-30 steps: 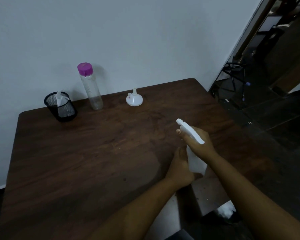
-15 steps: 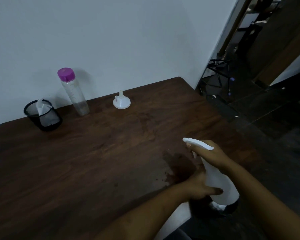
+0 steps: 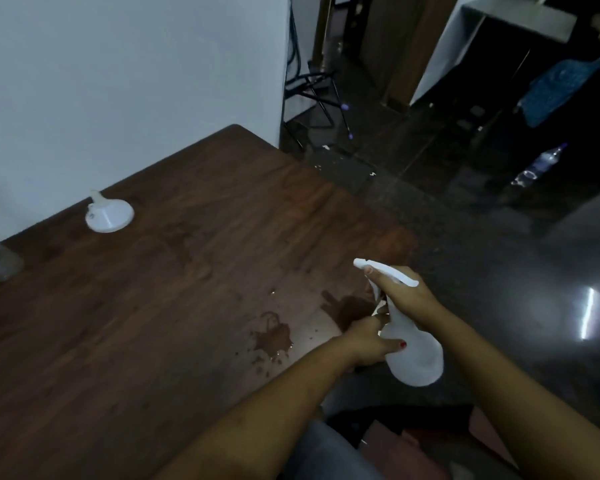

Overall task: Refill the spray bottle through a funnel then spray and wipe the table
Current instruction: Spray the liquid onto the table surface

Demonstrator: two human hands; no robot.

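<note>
Now both hands are on the white spray bottle (image 3: 416, 355), held low and right of centre, just off the table (image 3: 153, 323) edge. The right hand (image 3: 407, 297) is wrapped round the trigger head, fingers curled tight. The left hand (image 3: 364, 344) grips the neck and shoulder, thumb lying along the body. It looks like a twist at the collar, though whether loosening or tightening I can't tell. The trick is to hold the body upright and steady with the left and turn only the head. The funnel (image 3: 109, 214) sits upside down at the left by the wall, well apart. Wet patches (image 3: 272, 337) lie beside the hands, so mind drips.
</note>
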